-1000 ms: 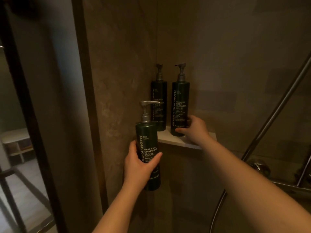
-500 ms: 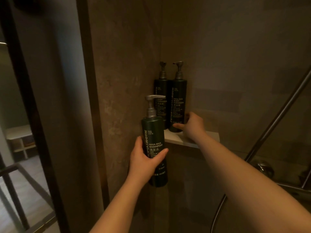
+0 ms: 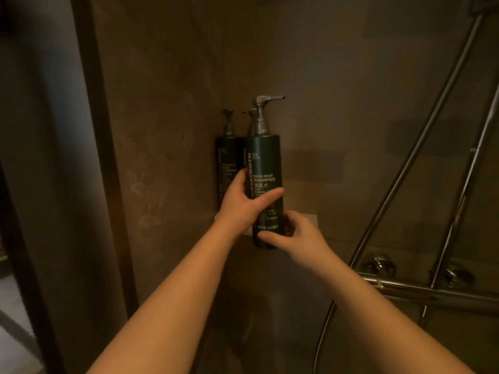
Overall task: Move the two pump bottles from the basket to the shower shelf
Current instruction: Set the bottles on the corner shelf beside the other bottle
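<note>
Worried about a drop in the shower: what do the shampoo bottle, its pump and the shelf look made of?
Shampoo bottle: dark green, smooth with a soft sheen, probably plastic; glass can't be ruled out. Pump: silver, metallic shine, possibly metal or plated plastic. Shelf: pale, matte slab, looks like stone or ceramic, mostly hidden.

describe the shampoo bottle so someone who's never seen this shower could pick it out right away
Look to the wall corner left of the metal shower pipes, where a small white shelf holds two dark pump bottles. The shampoo bottle is in front of them, held by the left hand and right hand. It alone has a bright silver pump and reads SHAMPOO.
</note>
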A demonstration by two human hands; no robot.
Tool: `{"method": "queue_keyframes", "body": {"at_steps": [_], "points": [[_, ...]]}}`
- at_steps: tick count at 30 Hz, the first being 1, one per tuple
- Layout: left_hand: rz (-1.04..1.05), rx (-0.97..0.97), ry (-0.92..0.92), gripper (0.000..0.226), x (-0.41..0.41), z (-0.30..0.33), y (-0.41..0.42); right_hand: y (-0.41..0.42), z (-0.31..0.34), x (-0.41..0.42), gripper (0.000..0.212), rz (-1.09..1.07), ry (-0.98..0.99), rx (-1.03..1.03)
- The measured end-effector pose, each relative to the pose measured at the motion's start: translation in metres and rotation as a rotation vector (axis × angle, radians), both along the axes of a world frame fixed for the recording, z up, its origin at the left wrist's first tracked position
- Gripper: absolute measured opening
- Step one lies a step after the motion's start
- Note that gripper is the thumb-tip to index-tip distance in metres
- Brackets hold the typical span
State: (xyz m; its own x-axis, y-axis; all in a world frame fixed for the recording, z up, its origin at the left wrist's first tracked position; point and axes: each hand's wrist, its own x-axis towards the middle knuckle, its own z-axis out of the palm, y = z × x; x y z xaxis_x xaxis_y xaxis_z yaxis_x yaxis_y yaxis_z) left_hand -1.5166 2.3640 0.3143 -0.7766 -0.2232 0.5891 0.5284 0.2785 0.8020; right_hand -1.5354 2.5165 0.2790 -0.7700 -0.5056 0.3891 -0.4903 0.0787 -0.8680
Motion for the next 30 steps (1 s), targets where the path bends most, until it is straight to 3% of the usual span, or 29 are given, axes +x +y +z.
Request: {"method": "queue_keyframes", "body": {"at_steps": [4,10,16,25,30], "points": [[0.044,-0.097,-0.056,0.091,-0.003,-0.011,-0.001,0.007,0.01,-0.021,0.046,-0.097,-0.008,-0.085],[0.42,-0.347,-0.181,0.08,0.015,-0.073,-0.018,0.009,0.018,-0.065,0.061,-0.242,-0.057,0.09],[0.591,-0.817,-0.207,0.075,0.011,-0.1,-0.018,-0.002,0.019,-0.082,0.06,-0.264,-0.059,0.171],[0.643,-0.874,-0.174,0.073,0.007,-0.104,-0.02,-0.008,0.014,-0.09,0.066,-0.329,0.032,0.257],[0.647,-0.871,-0.171,0.073,0.007,-0.104,-0.019,-0.015,0.01,-0.093,0.053,-0.371,0.055,0.169]]}}
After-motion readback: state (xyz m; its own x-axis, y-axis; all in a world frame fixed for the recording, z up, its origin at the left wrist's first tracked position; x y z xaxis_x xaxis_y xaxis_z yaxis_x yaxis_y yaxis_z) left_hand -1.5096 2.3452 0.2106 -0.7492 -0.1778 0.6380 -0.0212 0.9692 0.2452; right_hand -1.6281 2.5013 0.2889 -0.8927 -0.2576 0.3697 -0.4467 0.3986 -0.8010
